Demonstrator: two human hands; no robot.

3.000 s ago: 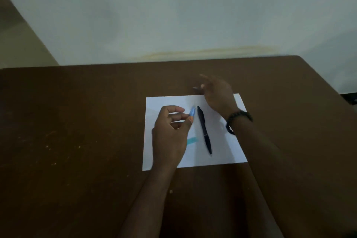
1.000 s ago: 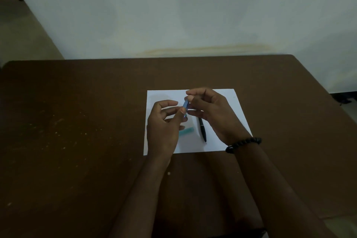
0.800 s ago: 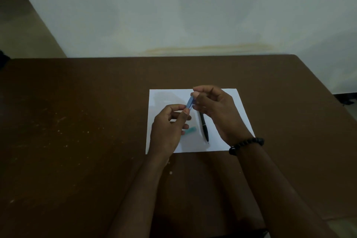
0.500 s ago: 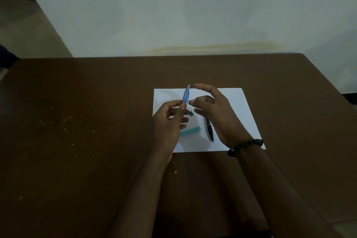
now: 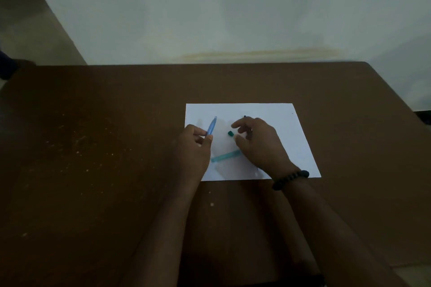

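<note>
A white sheet of paper [image 5: 279,119] lies on the brown table [image 5: 93,147]. My left hand [image 5: 193,149] pinches a blue pen barrel [image 5: 211,126] that points up and away over the sheet's left part. On the paper, close to the fingertips of my right hand [image 5: 258,144], sits a small teal cap [image 5: 230,133]. That hand hovers over it with fingers loosely curled and holds nothing. A teal tube [image 5: 225,155] lies on the sheet between both hands. My right hand hides most of the black pen; only its far tip [image 5: 245,116] shows.
A pale wall [image 5: 233,18] rises right behind the table's far edge. Small light crumbs [image 5: 77,142] dot the tabletop's left side. A black bead bracelet [image 5: 290,179] circles my right wrist.
My right hand has let go of the blue barrel's end and dropped toward the paper; a small teal cap now lies there. My left hand shifted left with the barrel.
</note>
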